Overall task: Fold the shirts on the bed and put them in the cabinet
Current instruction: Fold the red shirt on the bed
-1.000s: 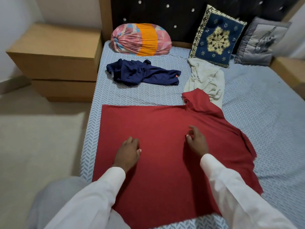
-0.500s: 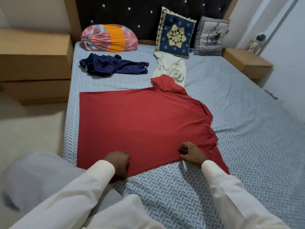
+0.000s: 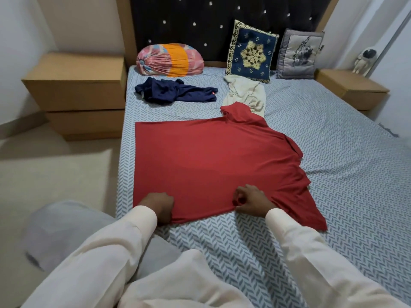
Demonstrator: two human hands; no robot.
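Clearly we were on the first fold — left hand point(image 3: 159, 206) and right hand point(image 3: 249, 200) both pinched the red shirt point(image 3: 211, 161) at its near edge; next, that edge needed lifting toward the pillow point(image 3: 170, 60).

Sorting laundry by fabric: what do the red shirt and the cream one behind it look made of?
Red shirt: likely a thin, matte cotton-type knit; it lies flat and smooth with soft edges. Cream shirt: seemingly a soft, matte knit, bunched in loose folds. Exact fibre can't be told.

We see both hands gripping the near edge of the red shirt point(image 3: 213, 161) spread mid-frame on the bed point(image 3: 333, 174): left hand point(image 3: 159, 206) at lower left, right hand point(image 3: 250, 201) just right of centre.
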